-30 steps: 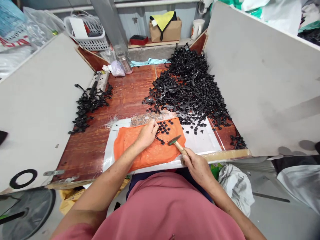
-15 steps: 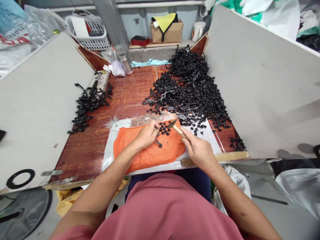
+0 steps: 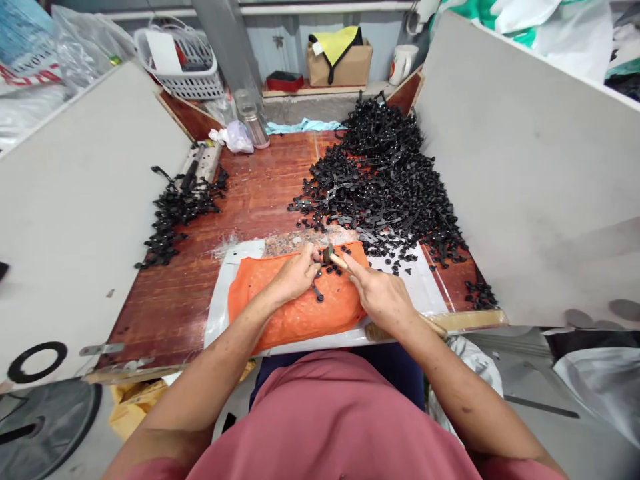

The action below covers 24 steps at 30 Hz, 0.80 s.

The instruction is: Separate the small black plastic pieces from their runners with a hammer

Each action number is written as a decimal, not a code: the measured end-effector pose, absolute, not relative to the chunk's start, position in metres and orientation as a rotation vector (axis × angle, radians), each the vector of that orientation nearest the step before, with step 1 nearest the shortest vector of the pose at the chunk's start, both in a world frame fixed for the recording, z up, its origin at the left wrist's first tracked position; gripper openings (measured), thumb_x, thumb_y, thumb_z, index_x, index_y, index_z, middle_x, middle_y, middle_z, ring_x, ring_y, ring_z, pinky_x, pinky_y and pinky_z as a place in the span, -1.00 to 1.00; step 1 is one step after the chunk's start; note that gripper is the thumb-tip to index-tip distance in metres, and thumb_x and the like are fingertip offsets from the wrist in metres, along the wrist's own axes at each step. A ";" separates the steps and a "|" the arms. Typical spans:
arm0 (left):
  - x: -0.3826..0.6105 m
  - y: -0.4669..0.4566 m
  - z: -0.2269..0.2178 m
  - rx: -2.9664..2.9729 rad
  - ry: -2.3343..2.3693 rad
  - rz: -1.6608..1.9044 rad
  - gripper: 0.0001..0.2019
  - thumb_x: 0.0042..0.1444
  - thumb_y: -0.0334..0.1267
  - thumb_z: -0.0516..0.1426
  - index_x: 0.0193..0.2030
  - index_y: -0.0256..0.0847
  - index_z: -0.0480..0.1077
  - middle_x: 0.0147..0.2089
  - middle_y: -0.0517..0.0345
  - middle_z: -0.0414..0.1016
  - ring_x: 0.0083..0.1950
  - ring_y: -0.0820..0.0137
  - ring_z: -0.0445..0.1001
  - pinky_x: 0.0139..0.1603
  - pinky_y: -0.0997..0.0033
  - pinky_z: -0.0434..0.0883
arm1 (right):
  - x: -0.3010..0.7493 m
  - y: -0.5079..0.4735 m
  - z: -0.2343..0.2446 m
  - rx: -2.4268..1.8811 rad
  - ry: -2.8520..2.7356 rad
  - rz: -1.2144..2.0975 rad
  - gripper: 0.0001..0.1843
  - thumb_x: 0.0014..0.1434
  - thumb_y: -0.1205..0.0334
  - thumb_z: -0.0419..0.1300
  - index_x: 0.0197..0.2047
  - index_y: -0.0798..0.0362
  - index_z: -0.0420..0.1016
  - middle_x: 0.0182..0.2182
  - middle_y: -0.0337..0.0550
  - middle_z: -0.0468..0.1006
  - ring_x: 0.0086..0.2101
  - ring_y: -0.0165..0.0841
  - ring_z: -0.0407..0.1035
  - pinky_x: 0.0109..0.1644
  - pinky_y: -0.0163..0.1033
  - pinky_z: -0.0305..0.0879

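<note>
My right hand (image 3: 383, 292) is wrapped round the wooden handle of a small hammer (image 3: 339, 261). The hammer's dark head sits low over the orange cloth (image 3: 295, 319), right beside the fingertips of my left hand (image 3: 299, 273). Those fingers are pinched on a small black plastic piece (image 3: 319, 293), whose stem and round end stick out below them; the rest is hidden. Several loose round black pieces (image 3: 334, 269) lie on the cloth around the hammer head, partly covered by it. Behind the cloth shows a speckled stone slab (image 3: 290, 244).
A large heap of black plastic pieces (image 3: 395, 173) spreads at the back right, a smaller pile (image 3: 175, 207) at the left. Grey panels (image 3: 525, 173) wall both sides. At the back stand a steel tumbler (image 3: 256, 130), a basket (image 3: 193, 83), a cardboard box (image 3: 340, 65) and a mug (image 3: 403, 65).
My right hand has moved left and down, bringing the hammer head from above the loose pieces to beside my left fingertips. My left hand stays about where it was, still pinching.
</note>
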<state>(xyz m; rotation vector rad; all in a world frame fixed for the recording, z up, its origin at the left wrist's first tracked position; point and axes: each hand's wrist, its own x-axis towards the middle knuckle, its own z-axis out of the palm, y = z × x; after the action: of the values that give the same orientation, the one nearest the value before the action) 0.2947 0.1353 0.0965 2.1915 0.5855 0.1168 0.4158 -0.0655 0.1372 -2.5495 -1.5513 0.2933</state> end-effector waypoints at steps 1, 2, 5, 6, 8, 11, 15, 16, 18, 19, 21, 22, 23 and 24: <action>0.294 0.135 0.096 2.180 0.582 0.111 -0.94 0.23 -0.32 0.00 -0.16 -0.10 0.19 -0.27 0.18 0.45 -0.27 0.32 0.46 -0.17 0.30 0.39 | 0.416 -0.063 0.138 -2.563 -1.555 0.289 -0.36 0.48 0.17 -0.04 0.56 -0.25 0.03 -0.17 -0.11 0.70 -0.32 -0.26 0.57 -0.23 -0.25 0.39; 0.294 0.135 0.096 2.174 0.576 0.107 -0.94 0.23 -0.31 0.00 -0.16 -0.10 0.19 -0.27 0.18 0.45 -0.27 0.32 0.46 -0.18 0.30 0.39 | 0.416 -0.061 0.139 -2.567 -1.549 0.279 -0.37 0.49 0.16 -0.05 0.57 -0.25 0.01 -0.16 -0.11 0.70 -0.30 -0.26 0.58 -0.22 -0.25 0.38; 0.295 0.132 0.093 2.193 0.558 0.104 -0.94 0.24 -0.27 -0.01 -0.16 -0.09 0.15 -0.28 0.18 0.44 -0.28 0.32 0.47 -0.20 0.31 0.38 | 0.417 -0.055 0.141 -2.547 -1.565 0.304 -0.38 0.50 0.14 -0.04 0.56 -0.29 0.01 -0.20 -0.14 0.71 -0.32 -0.27 0.58 -0.24 -0.27 0.33; 0.295 0.130 0.093 2.202 0.562 0.101 -0.94 0.24 -0.25 -0.02 -0.16 -0.09 0.14 -0.29 0.18 0.44 -0.28 0.31 0.47 -0.20 0.30 0.38 | 0.417 -0.055 0.142 -2.516 -1.567 0.320 -0.38 0.49 0.14 -0.03 0.55 -0.30 0.04 -0.21 -0.15 0.71 -0.32 -0.27 0.58 -0.24 -0.27 0.31; 0.294 0.128 0.096 2.201 0.571 0.070 -0.92 0.24 -0.22 -0.03 -0.15 -0.09 0.13 -0.30 0.19 0.44 -0.30 0.31 0.47 -0.22 0.31 0.38 | 0.419 -0.057 0.141 -2.427 -1.502 0.330 -0.42 0.49 0.15 -0.02 0.52 -0.26 0.13 -0.20 -0.15 0.71 -0.31 -0.27 0.57 -0.24 -0.27 0.28; 0.284 0.142 0.117 2.229 0.558 -0.037 -0.88 0.24 -0.15 -0.04 -0.15 -0.10 0.17 -0.31 0.19 0.46 -0.31 0.32 0.47 -0.21 0.31 0.41 | 0.431 -0.066 0.137 -2.306 -1.320 0.339 -0.53 0.45 0.17 0.04 0.37 -0.12 0.38 -0.19 -0.17 0.70 -0.31 -0.32 0.54 -0.23 -0.31 0.25; 0.251 0.203 0.178 2.412 1.029 0.169 -0.69 0.22 -0.05 -0.01 -0.02 -0.17 0.30 -0.19 0.13 0.52 -0.20 0.30 0.50 -0.05 0.24 0.47 | 0.469 -0.078 0.126 -2.349 -1.167 0.270 -0.81 0.34 0.18 0.15 -0.12 -0.02 0.59 -0.33 -0.22 0.63 -0.34 -0.33 0.45 -0.28 -0.32 0.19; 0.242 0.221 0.195 2.437 1.252 0.328 -0.60 0.23 -0.03 -0.01 0.10 -0.22 0.30 -0.11 0.10 0.54 -0.13 0.28 0.51 0.02 0.17 0.49 | 0.482 -0.079 0.123 -2.380 -1.128 0.232 -0.82 0.33 0.21 0.14 -0.17 0.00 0.58 -0.32 -0.19 0.62 -0.32 -0.32 0.45 -0.27 -0.31 0.19; 0.224 0.248 0.222 2.528 1.549 0.666 -0.39 0.20 0.00 0.03 0.29 -0.37 0.21 0.14 -0.08 0.49 0.14 0.11 0.46 0.25 -0.10 0.40 | 0.504 -0.077 0.118 -2.427 -1.060 0.157 -0.81 0.32 0.27 0.12 -0.15 0.02 0.57 -0.24 -0.12 0.62 -0.27 -0.29 0.44 -0.22 -0.28 0.20; 0.218 0.255 0.230 2.618 1.554 0.839 -0.29 0.21 0.05 0.01 0.37 -0.42 0.15 0.29 -0.18 0.38 0.30 -0.01 0.35 0.36 -0.21 0.28 | 0.513 -0.074 0.116 -2.443 -1.038 0.129 -0.81 0.30 0.30 0.11 -0.14 0.03 0.57 -0.21 -0.10 0.62 -0.25 -0.27 0.44 -0.19 -0.27 0.21; 0.211 0.255 0.232 2.685 1.466 0.981 -0.21 0.22 0.11 -0.01 0.43 -0.46 0.08 0.38 -0.26 0.27 0.38 -0.07 0.28 0.42 -0.22 0.21 | 0.524 -0.065 0.113 -2.454 -1.027 0.113 -0.81 0.25 0.34 0.14 -0.15 0.02 0.58 -0.19 -0.08 0.62 -0.23 -0.25 0.44 -0.17 -0.25 0.21; 0.210 0.249 0.227 2.686 1.396 0.956 -0.22 0.22 0.12 -0.01 0.43 -0.44 0.10 0.36 -0.24 0.30 0.34 -0.04 0.33 0.40 -0.19 0.26 | 0.527 -0.060 0.111 -2.450 -1.033 0.122 -0.80 0.23 0.36 0.15 -0.16 0.01 0.59 -0.19 -0.08 0.62 -0.24 -0.25 0.44 -0.16 -0.24 0.22; 0.212 0.239 0.218 2.676 1.323 0.884 -0.26 0.22 0.10 -0.01 0.40 -0.40 0.14 0.31 -0.21 0.36 0.27 0.01 0.39 0.36 -0.14 0.32 | 0.528 -0.055 0.109 -2.440 -1.040 0.137 -0.79 0.20 0.38 0.17 -0.17 -0.01 0.60 -0.20 -0.09 0.63 -0.25 -0.25 0.44 -0.16 -0.24 0.23; 0.214 0.228 0.207 2.669 1.242 0.803 -0.32 0.22 0.07 0.00 0.36 -0.35 0.21 0.24 -0.17 0.41 0.22 0.05 0.43 0.33 -0.09 0.36 | 0.528 -0.051 0.107 -2.426 -1.044 0.152 -0.78 0.17 0.40 0.18 -0.18 -0.02 0.61 -0.21 -0.10 0.63 -0.25 -0.25 0.44 -0.15 -0.24 0.24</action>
<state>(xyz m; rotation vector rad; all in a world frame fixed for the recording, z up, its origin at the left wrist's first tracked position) 0.2142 0.2281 0.2071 2.6694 1.2421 0.8028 0.5285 -0.0511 0.1072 -2.4259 -1.0436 0.1524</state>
